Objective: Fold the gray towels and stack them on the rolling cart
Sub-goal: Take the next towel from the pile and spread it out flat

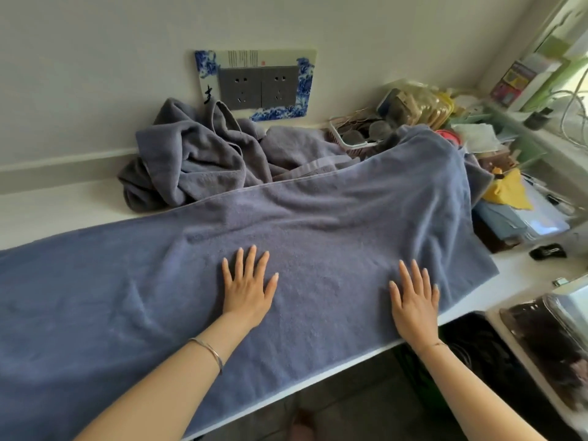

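long gray-blue terry towel (318,224) is lying spread over the white table (47,211), long axis running left to right across the body, near hem just over the table edge. left hand (246,291) is pressing flat near the towel's middle, right hand (413,300) flat closer to the right end. both have fingers straight and splayed, gripping nothing. right end is riding up over cluttered items, so the right hand looks nearer for folding it across. left end is running out of frame. crumpled pile of gray towels (191,160) is sitting behind it, by the wall; count unclear. rolling cart isn't showing.
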Tool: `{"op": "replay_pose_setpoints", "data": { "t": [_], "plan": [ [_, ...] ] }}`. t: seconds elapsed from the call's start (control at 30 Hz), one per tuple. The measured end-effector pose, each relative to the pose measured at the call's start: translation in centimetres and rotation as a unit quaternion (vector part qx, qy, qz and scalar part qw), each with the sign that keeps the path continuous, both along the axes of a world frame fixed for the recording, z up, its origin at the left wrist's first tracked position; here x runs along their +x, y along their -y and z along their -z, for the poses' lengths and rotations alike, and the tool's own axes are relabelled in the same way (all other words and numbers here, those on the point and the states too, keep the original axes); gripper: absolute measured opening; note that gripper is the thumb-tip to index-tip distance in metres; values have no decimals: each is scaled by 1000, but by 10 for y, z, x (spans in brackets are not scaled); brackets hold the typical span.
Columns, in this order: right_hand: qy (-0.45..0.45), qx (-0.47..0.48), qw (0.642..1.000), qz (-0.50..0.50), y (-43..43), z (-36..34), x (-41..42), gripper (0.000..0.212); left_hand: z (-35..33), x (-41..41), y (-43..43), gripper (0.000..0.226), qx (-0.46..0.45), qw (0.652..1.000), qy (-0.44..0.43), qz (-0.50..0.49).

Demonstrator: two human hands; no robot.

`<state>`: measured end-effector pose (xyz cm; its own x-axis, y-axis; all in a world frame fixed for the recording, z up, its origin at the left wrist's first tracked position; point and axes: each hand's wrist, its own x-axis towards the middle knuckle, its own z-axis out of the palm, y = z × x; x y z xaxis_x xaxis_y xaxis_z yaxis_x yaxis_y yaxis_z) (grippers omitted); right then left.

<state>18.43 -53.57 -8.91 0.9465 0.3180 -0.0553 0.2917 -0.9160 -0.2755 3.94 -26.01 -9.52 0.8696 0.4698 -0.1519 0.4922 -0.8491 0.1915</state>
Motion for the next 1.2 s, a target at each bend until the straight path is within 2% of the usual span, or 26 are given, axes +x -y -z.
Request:
{"op": "replay_pose_setpoints", "data": {
  "t": [0.07,0.17,0.23,0.37,0.47,0.53,0.67,0.77,0.9,1.0,1.07,1.2],
  "plan": [
    [4,1,1000,-17,3,-1,6,57,-8,14,17,108,-13,1000,10,5],
    [-47,21,998,32,15,2,22,53,-20,46,50,65,-33,999,8,31],
    [-56,73,992,82,21,-2,34,50,-27,68,68,57,-49,998,6,42],
    [-22,184,973,135,20,-28,73,45,-33,105,93,56,-78,995,-5,65],
    [-25,277,954,115,19,-56,113,51,-33,125,101,54,-108,991,-2,73],
    [-28,306,946,106,21,-72,140,58,-32,134,102,53,-111,991,-1,72],
    [-53,328,939,89,24,-90,187,72,-33,145,100,54,-132,990,-8,51],
    [-72,310,945,77,26,-93,205,74,-33,146,94,54,-154,987,-21,51],
    [-107,324,937,73,25,-93,217,78,-37,148,88,59,-101,992,-34,67],
    [-111,313,939,92,26,-93,223,79,-44,156,87,65,-105,991,-51,66],
    [-71,292,948,103,28,-96,225,72,-46,161,85,66,-111,990,-64,62],
    [-21,286,956,65,30,-106,226,34,-48,162,85,67,-119,988,-80,65]
  ]
}}
